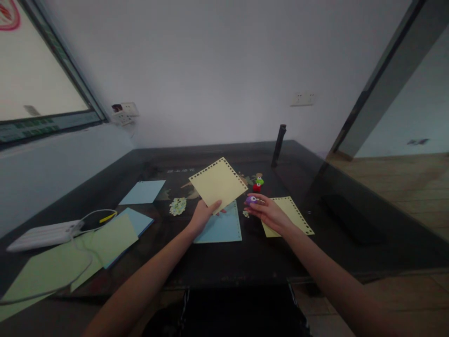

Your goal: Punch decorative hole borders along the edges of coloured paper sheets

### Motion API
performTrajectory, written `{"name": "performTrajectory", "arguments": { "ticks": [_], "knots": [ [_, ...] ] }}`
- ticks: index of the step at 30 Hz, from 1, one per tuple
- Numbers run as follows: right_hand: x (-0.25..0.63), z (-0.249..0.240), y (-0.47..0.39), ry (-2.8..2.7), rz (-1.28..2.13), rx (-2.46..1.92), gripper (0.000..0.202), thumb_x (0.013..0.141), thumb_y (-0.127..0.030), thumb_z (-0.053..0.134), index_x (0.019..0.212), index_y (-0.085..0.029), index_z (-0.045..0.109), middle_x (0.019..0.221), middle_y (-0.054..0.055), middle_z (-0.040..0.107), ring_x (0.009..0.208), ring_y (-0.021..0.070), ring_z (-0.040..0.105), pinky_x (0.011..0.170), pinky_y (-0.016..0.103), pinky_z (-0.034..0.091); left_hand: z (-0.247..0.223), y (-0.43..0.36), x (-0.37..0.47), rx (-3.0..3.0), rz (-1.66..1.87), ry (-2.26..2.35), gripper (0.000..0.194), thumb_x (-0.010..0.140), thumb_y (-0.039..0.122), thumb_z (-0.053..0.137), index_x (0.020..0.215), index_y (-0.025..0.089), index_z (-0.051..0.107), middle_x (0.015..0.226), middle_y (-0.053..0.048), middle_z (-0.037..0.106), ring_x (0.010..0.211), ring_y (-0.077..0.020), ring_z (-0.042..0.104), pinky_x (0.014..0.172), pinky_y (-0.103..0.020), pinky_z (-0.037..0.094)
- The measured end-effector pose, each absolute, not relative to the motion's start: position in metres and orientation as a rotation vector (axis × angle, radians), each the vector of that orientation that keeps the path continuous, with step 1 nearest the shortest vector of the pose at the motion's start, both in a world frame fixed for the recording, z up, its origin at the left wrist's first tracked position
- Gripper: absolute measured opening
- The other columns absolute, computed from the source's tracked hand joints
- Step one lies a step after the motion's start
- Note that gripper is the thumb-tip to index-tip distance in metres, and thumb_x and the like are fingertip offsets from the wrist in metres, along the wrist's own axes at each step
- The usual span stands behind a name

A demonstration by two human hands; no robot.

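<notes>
My left hand point(205, 214) grips a yellow square sheet point(219, 181) with holes punched along two edges, raised above the dark table. Between the fingers of my right hand point(268, 213) is a small purple toy with an eye point(250, 200). Beneath my left hand lies a blue punched sheet point(224, 229). Another yellow punched sheet point(289, 213) is partly covered by my right hand and forearm. Just behind the purple toy sit a red toy point(257, 187) and a green toy point(259, 180). A pile of small pale pieces point(177, 206) is left of my left hand.
At the left are a blue sheet point(143, 192), green sheets point(52, 269), a white device point(44, 235) and a looping cable. A dark upright post point(279, 145) stands at the back. A flat black object point(351, 220) lies at the right.
</notes>
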State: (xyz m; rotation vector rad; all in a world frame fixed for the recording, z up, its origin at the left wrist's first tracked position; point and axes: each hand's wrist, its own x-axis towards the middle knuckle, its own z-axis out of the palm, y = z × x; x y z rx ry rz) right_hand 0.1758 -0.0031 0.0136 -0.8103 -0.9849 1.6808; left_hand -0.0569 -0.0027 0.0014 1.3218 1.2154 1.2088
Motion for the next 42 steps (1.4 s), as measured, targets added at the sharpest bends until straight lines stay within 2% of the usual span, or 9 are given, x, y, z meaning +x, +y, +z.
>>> {"name": "performTrajectory", "arguments": {
  "ticks": [5, 12, 19, 26, 32, 36, 42],
  "knots": [
    [0.173, 0.007, -0.005, -0.962, 1.672, -0.805, 0.030, 0.070, -0.032, 0.075, 0.094, -0.018, 0.064, 0.083, 0.005, 0.071, 0.074, 0.0167, 0.069, 0.082, 0.036, 0.055, 0.003, -0.004, -0.055, 1.350, 1.174, 1.210, 0.035, 0.075, 0.039, 0.064, 0.086, 0.006, 0.068, 0.067, -0.011, 0.071, 0.057, -0.0174, 0.063, 0.054, -0.025, 0.047],
    [0.167, 0.003, -0.007, -0.938, 1.685, -0.808, 0.033, 0.066, -0.024, 0.078, 0.093, -0.017, 0.062, 0.090, 0.006, 0.070, 0.079, 0.0186, 0.069, 0.085, 0.037, 0.054, 0.006, -0.008, -0.054, 1.430, 1.109, 1.272, 0.039, 0.074, 0.041, 0.065, 0.089, 0.005, 0.068, 0.070, -0.012, 0.072, 0.062, -0.0211, 0.066, 0.059, -0.028, 0.051],
    [0.167, 0.000, -0.005, -0.938, 1.704, -0.756, 0.032, 0.065, -0.021, 0.078, 0.092, -0.018, 0.062, 0.089, 0.004, 0.070, 0.083, 0.0180, 0.069, 0.089, 0.035, 0.052, 0.014, -0.012, -0.050, 1.537, 1.085, 1.305, 0.033, 0.075, 0.034, 0.064, 0.090, 0.006, 0.069, 0.079, -0.013, 0.073, 0.075, -0.0240, 0.068, 0.071, -0.033, 0.054],
    [0.167, 0.004, -0.008, -0.940, 1.689, -0.755, 0.032, 0.066, -0.024, 0.078, 0.091, -0.018, 0.060, 0.088, 0.005, 0.070, 0.082, 0.0185, 0.069, 0.088, 0.037, 0.052, 0.016, -0.014, -0.046, 1.528, 1.066, 1.271, 0.038, 0.076, 0.031, 0.063, 0.104, 0.005, 0.064, 0.079, -0.013, 0.073, 0.063, -0.0218, 0.068, 0.059, -0.031, 0.055],
    [0.166, 0.003, -0.008, -0.954, 1.664, -0.775, 0.032, 0.066, -0.027, 0.078, 0.090, -0.019, 0.060, 0.087, 0.004, 0.070, 0.080, 0.0179, 0.069, 0.087, 0.037, 0.052, 0.016, -0.014, -0.045, 1.546, 1.023, 1.223, 0.036, 0.077, 0.032, 0.062, 0.100, 0.004, 0.064, 0.076, -0.014, 0.073, 0.055, -0.0191, 0.066, 0.051, -0.026, 0.052],
    [0.166, 0.003, -0.008, -0.963, 1.664, -0.777, 0.031, 0.066, -0.028, 0.078, 0.090, -0.018, 0.060, 0.087, 0.004, 0.070, 0.079, 0.0172, 0.068, 0.087, 0.036, 0.052, 0.016, -0.014, -0.045, 1.547, 1.035, 1.205, 0.035, 0.078, 0.031, 0.061, 0.100, 0.005, 0.064, 0.083, -0.015, 0.073, 0.058, -0.0186, 0.067, 0.051, -0.025, 0.053],
    [0.165, 0.003, -0.008, -0.994, 1.677, -0.769, 0.031, 0.066, -0.030, 0.078, 0.088, -0.018, 0.060, 0.090, 0.005, 0.070, 0.079, 0.0163, 0.068, 0.087, 0.035, 0.053, 0.011, -0.011, -0.046, 1.541, 1.048, 1.174, 0.035, 0.078, 0.033, 0.061, 0.100, 0.005, 0.064, 0.082, -0.015, 0.073, 0.058, -0.0193, 0.067, 0.050, -0.025, 0.052]
  ]
}}
